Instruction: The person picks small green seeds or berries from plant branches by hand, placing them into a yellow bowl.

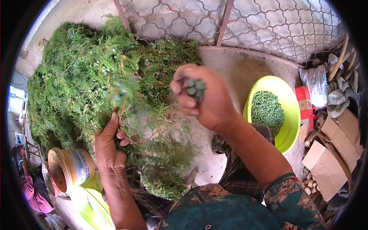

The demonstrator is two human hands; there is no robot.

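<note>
My left hand [109, 143] grips a leafy green sprig [126, 97] by its stem, held up in front of a big heap of cut green branches [84, 73]. My right hand [201, 97] is raised at the centre, fingers curled around a small cluster of green berries [195, 88]. To the right, a yellow-green basin [293, 115] holds a layer of the same green berries [267, 111]. Loose sprigs [168, 168] lie over my lap below the hands.
A tan tub with a printed label [71, 168] lies on its side at lower left, next to a yellow-green container [92, 205]. Cardboard boxes [333, 153] and bags [318, 82] crowd the right. A metal lattice fence [249, 23] runs behind. A person in pink [34, 191] sits at far left.
</note>
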